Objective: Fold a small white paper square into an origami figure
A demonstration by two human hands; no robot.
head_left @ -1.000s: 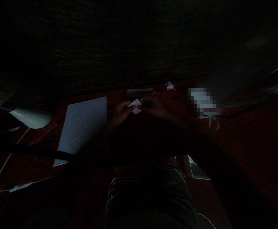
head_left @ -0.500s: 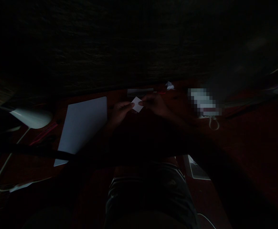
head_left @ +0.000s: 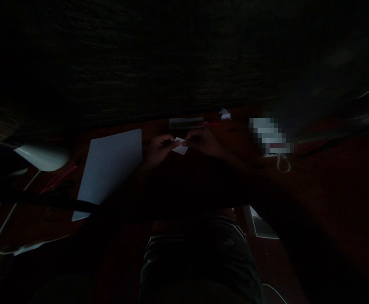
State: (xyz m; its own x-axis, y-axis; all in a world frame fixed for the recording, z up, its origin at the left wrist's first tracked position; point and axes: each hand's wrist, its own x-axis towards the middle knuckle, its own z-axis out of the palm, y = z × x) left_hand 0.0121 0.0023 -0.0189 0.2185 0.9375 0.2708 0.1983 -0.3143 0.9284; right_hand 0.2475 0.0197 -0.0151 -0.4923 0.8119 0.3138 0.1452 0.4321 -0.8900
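Observation:
A small piece of white paper (head_left: 180, 149), roughly square, is held up between my two hands near the middle of the view. My left hand (head_left: 159, 148) pinches its left side, thumb on top. From the right, my right hand (head_left: 205, 142) grips the same paper, and the two thumb tips nearly meet on it. Fingers beneath the paper are mostly hidden, and the scene is very dark. Just beyond the hands lies a pale strip (head_left: 186, 123) with a thin red item (head_left: 212, 123) at its right end.
Left of my hands lies a large white sheet (head_left: 111, 166). Farther left are a white lamp-like object (head_left: 43, 157) with a cord and a red item (head_left: 58, 178). A folded paper piece (head_left: 225, 114) stands at the back. On the right sits a blurred-out pale object (head_left: 271, 136) with a cord loop.
Both hands have come slightly lower and closer together. The thumbs have slid inward over the paper, which has tilted and shows less of its surface.

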